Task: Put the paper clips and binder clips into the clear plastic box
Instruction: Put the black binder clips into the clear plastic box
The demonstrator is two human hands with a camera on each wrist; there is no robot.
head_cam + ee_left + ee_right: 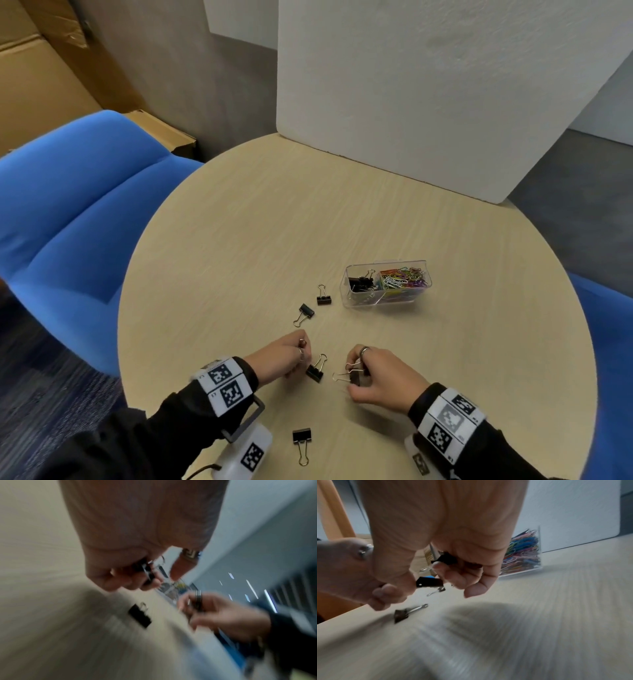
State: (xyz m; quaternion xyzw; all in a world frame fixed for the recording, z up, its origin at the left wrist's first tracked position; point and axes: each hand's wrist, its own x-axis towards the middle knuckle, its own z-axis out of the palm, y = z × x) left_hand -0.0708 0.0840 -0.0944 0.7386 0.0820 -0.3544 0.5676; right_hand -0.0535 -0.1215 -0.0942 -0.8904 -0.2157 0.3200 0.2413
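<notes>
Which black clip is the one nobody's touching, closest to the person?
Start at the round wooden table and find the near edge between the two wrists. The binder clip lies there alone, wire handles pointing toward the person, unlike the clips farther up by the clear box.

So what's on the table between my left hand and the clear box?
In the head view, two black binder clips lie between the left hand and the clear box.

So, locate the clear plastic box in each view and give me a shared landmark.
Head: clear plastic box right of centre on the table, beyond both hands.
Left wrist: too blurred to tell.
Right wrist: box at right, behind the right hand.
Shared landmark: the colourful paper clips inside it.
</notes>
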